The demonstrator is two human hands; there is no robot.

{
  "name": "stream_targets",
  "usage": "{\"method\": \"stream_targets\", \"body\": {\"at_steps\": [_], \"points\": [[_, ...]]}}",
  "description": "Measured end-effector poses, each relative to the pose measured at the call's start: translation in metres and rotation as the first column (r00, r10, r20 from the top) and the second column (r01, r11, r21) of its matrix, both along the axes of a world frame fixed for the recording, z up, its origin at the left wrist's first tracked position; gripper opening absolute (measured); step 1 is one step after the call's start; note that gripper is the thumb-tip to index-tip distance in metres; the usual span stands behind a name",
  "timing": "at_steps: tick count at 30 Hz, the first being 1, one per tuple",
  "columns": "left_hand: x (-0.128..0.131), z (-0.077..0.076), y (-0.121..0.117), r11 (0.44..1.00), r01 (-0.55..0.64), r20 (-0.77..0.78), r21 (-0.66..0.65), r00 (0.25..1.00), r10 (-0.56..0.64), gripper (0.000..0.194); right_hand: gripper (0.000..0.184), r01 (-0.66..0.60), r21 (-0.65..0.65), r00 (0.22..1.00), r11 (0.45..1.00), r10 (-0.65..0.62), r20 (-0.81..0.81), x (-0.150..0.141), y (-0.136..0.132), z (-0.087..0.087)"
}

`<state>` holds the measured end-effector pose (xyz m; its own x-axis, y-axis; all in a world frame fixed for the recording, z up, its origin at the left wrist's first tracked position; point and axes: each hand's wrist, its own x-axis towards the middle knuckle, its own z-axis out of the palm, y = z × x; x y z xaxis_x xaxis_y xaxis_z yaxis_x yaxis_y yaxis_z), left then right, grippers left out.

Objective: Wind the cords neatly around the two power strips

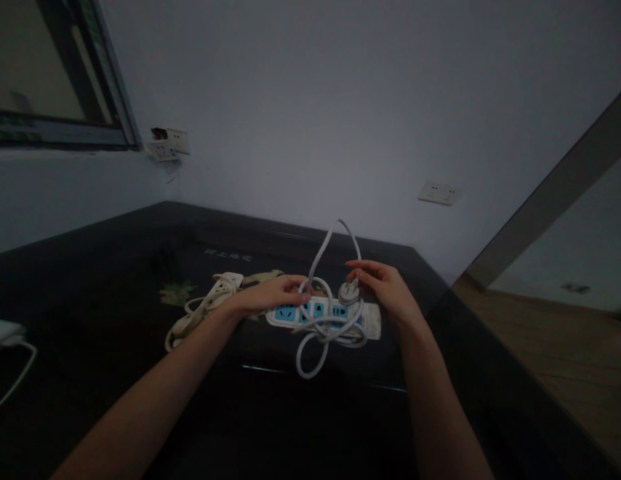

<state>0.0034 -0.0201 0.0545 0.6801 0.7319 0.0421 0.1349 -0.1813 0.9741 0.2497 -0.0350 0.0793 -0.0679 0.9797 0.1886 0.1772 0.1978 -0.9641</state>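
A white power strip [317,311] with blue sockets lies on the dark tabletop. Its white cord [315,370] is looped loosely over the top, with one tall loop standing up behind. At the strip's rear left edge is my left hand [283,291], fingers and thumb closed around the cord; whether they also grip the strip is hard to tell. My right hand [385,283] holds the plug [349,292] between thumb and fingers, just above the strip's right end. Left of the strip, partly behind my left forearm, rests a second, yellowish power strip [225,285] with its cord bundled around it.
The dark glossy table [215,233] reaches to the wall. A double wall socket [439,193] is mounted at right; loose socket boxes [167,145] hang by the window at left. A white object [5,333] with a cable sits at the left edge. Wooden floor [555,353] shows at right.
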Motion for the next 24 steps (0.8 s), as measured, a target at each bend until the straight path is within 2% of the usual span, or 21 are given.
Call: {"method": "stream_targets", "body": {"at_steps": [4,7,9,11,14,16,18,20,22,24], "points": [[-0.002,0.003,-0.005,0.994,0.104,-0.061,0.034,0.993,-0.102,0.028,0.048,-0.053,-0.012,0.998,0.998,0.054,0.026,-0.001,0.000,-0.003],[0.000,0.008,-0.008,0.993,0.098,0.029,0.066,0.995,-0.100,0.029,0.048,-0.022,0.019,0.991,1.000,0.019,0.130,0.005,0.008,-0.007],[0.002,0.012,-0.009,0.997,0.005,0.145,0.071,0.989,-0.016,0.031,0.037,0.030,0.028,0.982,0.999,-0.034,0.187,0.014,0.015,-0.012],[0.002,0.015,-0.007,0.988,-0.137,0.264,0.067,0.958,0.115,0.035,0.028,0.081,0.028,0.968,0.996,-0.086,0.237,0.027,0.020,-0.016],[0.001,0.016,-0.001,0.927,-0.374,0.430,0.020,0.840,0.330,0.039,0.024,0.127,0.009,0.937,0.992,-0.123,0.327,0.046,0.017,-0.014],[-0.001,0.013,0.006,0.871,-0.486,0.510,-0.071,0.733,0.451,0.041,0.021,0.111,-0.021,0.921,0.994,-0.095,0.379,0.056,0.007,-0.006],[0.000,0.008,0.013,0.826,-0.537,0.541,-0.169,0.650,0.533,0.044,0.018,0.049,-0.060,0.911,0.997,-0.020,0.413,0.062,-0.005,0.004],[0.001,0.000,0.020,0.798,-0.557,0.546,-0.228,0.606,0.579,0.046,0.010,-0.050,-0.098,0.877,0.994,0.091,0.472,0.062,-0.014,0.013],[0.004,-0.006,0.023,0.786,-0.562,0.538,-0.258,0.592,0.600,0.048,0.004,-0.110,-0.148,0.815,0.983,0.175,0.553,0.058,-0.018,0.015],[0.007,-0.011,0.024,0.786,-0.549,0.525,-0.284,0.597,0.607,0.048,0.007,-0.103,-0.203,0.754,0.974,0.209,0.622,0.050,-0.016,0.011]]}}
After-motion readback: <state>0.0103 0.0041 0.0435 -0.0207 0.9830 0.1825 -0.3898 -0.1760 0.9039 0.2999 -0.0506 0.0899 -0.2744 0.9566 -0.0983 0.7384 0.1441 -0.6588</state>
